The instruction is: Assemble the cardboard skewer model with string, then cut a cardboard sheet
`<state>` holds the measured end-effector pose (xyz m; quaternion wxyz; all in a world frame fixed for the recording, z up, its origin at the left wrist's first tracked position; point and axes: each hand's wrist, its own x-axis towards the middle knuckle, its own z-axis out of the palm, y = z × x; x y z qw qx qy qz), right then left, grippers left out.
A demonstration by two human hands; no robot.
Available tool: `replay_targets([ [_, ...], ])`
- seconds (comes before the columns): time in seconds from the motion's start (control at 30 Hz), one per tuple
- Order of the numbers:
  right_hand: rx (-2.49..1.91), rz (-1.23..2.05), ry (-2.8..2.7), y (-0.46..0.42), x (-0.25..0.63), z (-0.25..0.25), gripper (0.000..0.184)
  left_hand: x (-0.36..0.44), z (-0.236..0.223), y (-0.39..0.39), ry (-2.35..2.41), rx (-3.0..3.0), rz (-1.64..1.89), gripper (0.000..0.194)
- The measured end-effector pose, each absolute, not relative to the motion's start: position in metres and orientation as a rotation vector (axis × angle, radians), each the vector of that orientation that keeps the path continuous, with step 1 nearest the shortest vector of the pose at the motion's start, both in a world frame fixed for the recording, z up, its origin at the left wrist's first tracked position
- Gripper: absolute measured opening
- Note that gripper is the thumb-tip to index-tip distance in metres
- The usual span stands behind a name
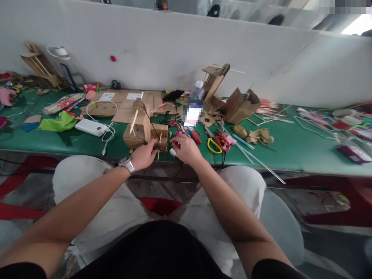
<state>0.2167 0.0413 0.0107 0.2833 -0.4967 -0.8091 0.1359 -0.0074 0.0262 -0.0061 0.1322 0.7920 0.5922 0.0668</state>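
A cardboard model (138,130) stands at the table's front edge, with a taller box part on the left and a lower open part on the right. Wooden sticks (134,122) cross it, and a black cord (152,123) runs from its top down to the low part. My left hand (144,156), with a watch on the wrist, closes its fingers on the low part's front edge beside the lower stick. Just to the right, my right hand (187,149) has its fingers curled together by a small white object (173,152); whatever they hold is hidden.
Right of my hands lie a red-handled tool (195,136) and scissors (215,145) with yellow and red handles. A white power bank (91,127) with a cable lies left of the model. Behind are a bottle (197,91), a cardboard box (241,107) and the wall (162,50).
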Motion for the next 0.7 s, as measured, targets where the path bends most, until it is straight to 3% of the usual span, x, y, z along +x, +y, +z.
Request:
replay_targets([
  [0.23, -0.971, 0.437, -1.909, 0.036, 0.228, 0.030, 0.018, -0.013, -0.004, 0.017, 1.591, 2.331, 0.466, 0.062],
  [0.47, -0.820, 0.617, -1.899, 0.030, 0.220, 0.030, 0.024, -0.017, -0.008, 0.022, 1.281, 2.416, 0.646, 0.028],
  [0.7, -1.154, 0.547, -1.973, 0.035, 0.233, 0.031, 0.023, -0.026, -0.007, 0.020, 1.533, 2.423, 0.690, 0.026],
])
